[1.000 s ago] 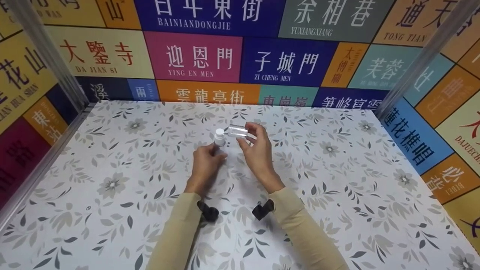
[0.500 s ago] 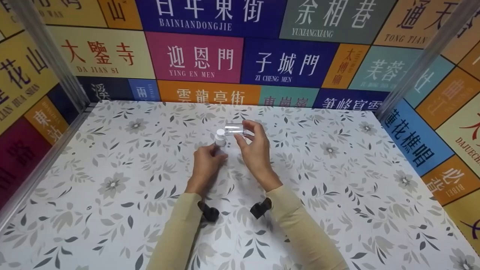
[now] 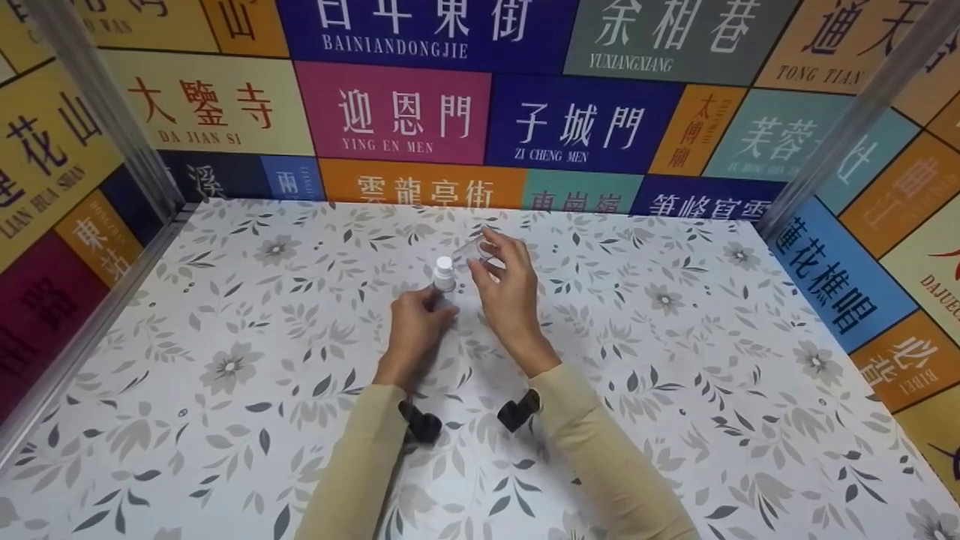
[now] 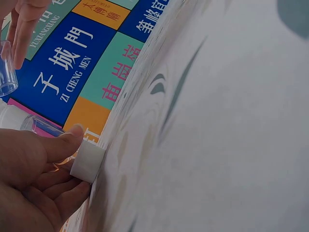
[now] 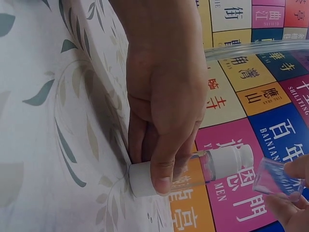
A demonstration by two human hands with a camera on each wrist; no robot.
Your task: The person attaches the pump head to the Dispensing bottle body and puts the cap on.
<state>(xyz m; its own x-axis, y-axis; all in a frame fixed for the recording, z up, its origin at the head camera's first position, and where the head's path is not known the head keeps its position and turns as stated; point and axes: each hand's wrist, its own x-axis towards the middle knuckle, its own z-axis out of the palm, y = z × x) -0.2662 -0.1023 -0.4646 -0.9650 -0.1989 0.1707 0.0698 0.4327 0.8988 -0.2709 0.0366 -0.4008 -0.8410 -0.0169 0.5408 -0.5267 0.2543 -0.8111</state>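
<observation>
A small clear bottle [image 5: 197, 169] with a white base [image 5: 144, 179] and a white pump top [image 3: 444, 265] stands upright on the table. My left hand [image 3: 414, 326] grips its lower part, thumb along the side in the right wrist view. Between the thumb and fingers of my right hand [image 3: 511, 304] is a clear, hollow cap [image 5: 276, 180]. The cap is tilted, one end toward the pump top, and a small gap separates them in the right wrist view. In the head view the cap's outline is faint against the tablecloth.
A white tablecloth [image 3: 645, 420] with grey leaves and flowers covers the table. Walls of coloured, lettered panels [image 3: 397, 112] rise behind and at both sides. Clear posts [image 3: 127, 142] stand at the back corners. Each wrist wears a small black camera [image 3: 424, 427].
My right hand has moved slightly left and away from me, and the cap has turned from lying level to tilted, its left end lower. The left hand keeps holding the bottle in place.
</observation>
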